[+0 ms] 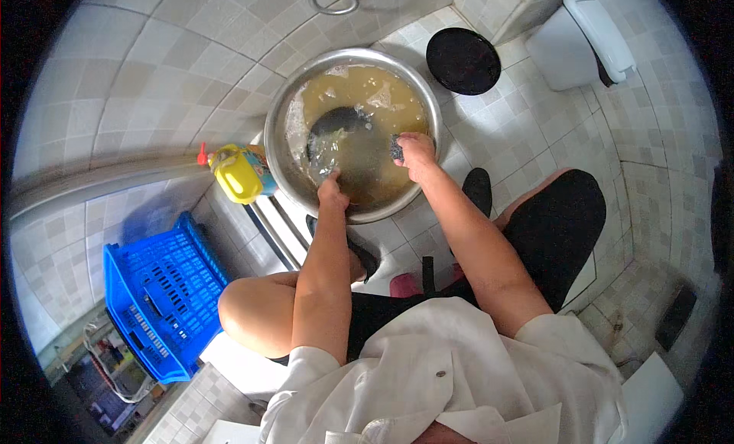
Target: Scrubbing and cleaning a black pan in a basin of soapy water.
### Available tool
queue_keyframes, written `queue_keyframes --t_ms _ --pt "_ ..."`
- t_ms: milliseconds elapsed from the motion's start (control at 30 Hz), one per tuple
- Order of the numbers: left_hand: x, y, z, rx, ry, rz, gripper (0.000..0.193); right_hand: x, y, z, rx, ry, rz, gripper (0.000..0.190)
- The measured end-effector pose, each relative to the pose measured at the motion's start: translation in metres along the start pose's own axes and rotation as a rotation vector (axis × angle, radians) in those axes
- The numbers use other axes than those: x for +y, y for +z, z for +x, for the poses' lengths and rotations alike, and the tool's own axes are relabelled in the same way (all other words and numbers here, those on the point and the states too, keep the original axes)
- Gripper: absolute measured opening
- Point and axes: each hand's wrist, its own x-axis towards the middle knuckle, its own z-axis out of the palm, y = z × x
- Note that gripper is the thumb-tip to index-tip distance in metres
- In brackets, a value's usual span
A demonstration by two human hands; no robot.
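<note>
A large round metal basin (pixel 275 94) stands on the tiled floor, holding cloudy brownish water with patches of foam. In it lies a dark round object (pixel 338 120), mostly under the water; whether it is a pan or a lid I cannot tell. My left hand (pixel 334 193) grips its near edge at the waterline, the fingertips partly hidden by water and glare. My right hand (pixel 417 156) is over the right side of the basin, just above the water. Pinched in its fingers is a grey steel wool scourer (pixel 396 148), apart from the dark object.
A black round disc (pixel 463 61) lies on the floor beyond the basin, near a white lidded bin (pixel 565 48). Left of the basin is a yellow-and-blue bottle (pixel 238 177) with a red cap. A blue plastic basket (pixel 163 300) stands at the left. A shower hose (pixel 334 10) hangs on the wall.
</note>
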Motion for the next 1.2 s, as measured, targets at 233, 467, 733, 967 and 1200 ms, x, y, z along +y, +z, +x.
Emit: queue_keyframes --t_ms 233,467,733,967,1200 --pt "0.017 -0.005 -0.04 0.046 0.142 0.004 0.03 -0.001 0.022 -0.017 -0.066 0.025 0.108 0.014" --pt "0.024 0.031 -0.101 -0.071 0.77 0.458 0.019 0.01 0.01 -0.022 -0.263 0.02 0.084 0.016" --pt "0.04 0.054 -0.171 0.158 1.393 1.866 0.014 -0.028 0.019 -0.05 -0.592 -0.115 -0.175 0.061" --pt "0.045 0.041 -0.169 -0.08 1.916 1.913 0.008 -0.026 0.032 -0.06 -0.446 0.063 0.066 0.017" --pt "0.038 0.054 -0.177 -0.145 2.15 1.7 0.03 -0.055 0.013 -0.079 -0.401 0.009 0.234 0.012"
